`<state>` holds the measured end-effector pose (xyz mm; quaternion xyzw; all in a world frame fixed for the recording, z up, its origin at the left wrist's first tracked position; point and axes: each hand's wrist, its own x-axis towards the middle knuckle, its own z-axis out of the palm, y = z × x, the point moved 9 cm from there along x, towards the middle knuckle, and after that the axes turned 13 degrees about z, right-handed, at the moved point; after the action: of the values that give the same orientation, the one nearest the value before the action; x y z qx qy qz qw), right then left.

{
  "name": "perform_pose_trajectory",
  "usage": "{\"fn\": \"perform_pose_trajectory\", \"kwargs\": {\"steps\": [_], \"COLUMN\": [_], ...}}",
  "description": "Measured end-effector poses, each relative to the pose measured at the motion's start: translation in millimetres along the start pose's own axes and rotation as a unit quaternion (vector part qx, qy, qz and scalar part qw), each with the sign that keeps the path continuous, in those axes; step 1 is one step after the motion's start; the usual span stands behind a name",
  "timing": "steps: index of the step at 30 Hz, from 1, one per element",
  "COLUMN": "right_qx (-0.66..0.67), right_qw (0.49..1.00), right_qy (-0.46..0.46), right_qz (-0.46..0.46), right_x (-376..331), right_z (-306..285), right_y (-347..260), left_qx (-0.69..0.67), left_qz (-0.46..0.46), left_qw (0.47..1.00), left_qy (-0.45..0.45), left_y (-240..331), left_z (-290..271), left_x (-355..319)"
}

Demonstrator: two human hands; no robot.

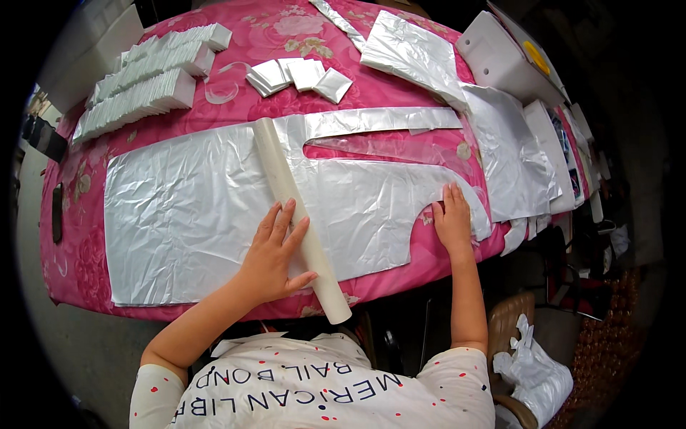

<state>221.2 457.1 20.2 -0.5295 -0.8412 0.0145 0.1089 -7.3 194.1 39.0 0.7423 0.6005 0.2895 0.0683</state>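
Observation:
A thin silvery-white plastic apron (368, 214) lies spread out, its curved cut-out at the right. Across it, slanting from far to near, rests a pale tube (286, 175) whose near end sticks out past the table edge. My left hand (270, 263) presses on the tube and the sheet with fingers spread, not wrapped around. With fingers stretched out, my right hand (453, 223) lies flat on the narrow curved part of the apron. Beyond that part, a long plastic strap (386, 120) runs along the far side.
Pink flowered cloth (250, 43) covers the table. Rows of folded white packets (153, 79) stand at far left, with several loose packets (304, 75) near the middle. Stacked plastic sheets (414, 53) and a white foam box (504, 57) occupy the far right. A dark phone-like object (57, 213) lies left.

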Motion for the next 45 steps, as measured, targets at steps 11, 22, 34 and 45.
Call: {"fn": "perform_pose_trajectory", "kwargs": {"steps": [11,22,34,45], "right_qx": [0.051,0.33,0.18,0.209], "right_qw": [0.99,0.806,0.957,0.899], "right_qy": [0.037,-0.482,-0.204,-0.384], "right_qz": [0.129,-0.095,-0.099,0.011], "right_x": [7.3,-134.1,-148.8,-189.3], "right_z": [-61.7,-27.9,-57.6,2.4], "right_y": [44.9,-242.4,-205.0,-197.4], "left_qx": [-0.001,-0.509,-0.414,0.168], "left_qz": [0.019,-0.251,-0.487,-0.177], "left_qw": [0.999,0.819,0.768,0.965], "left_qy": [-0.027,0.084,0.026,0.095], "left_y": [15.9,-13.7,-152.5,-78.7], "left_z": [2.2,8.6,-113.8,-161.1], "left_x": [9.6,-8.7,-200.1,-103.3]}}
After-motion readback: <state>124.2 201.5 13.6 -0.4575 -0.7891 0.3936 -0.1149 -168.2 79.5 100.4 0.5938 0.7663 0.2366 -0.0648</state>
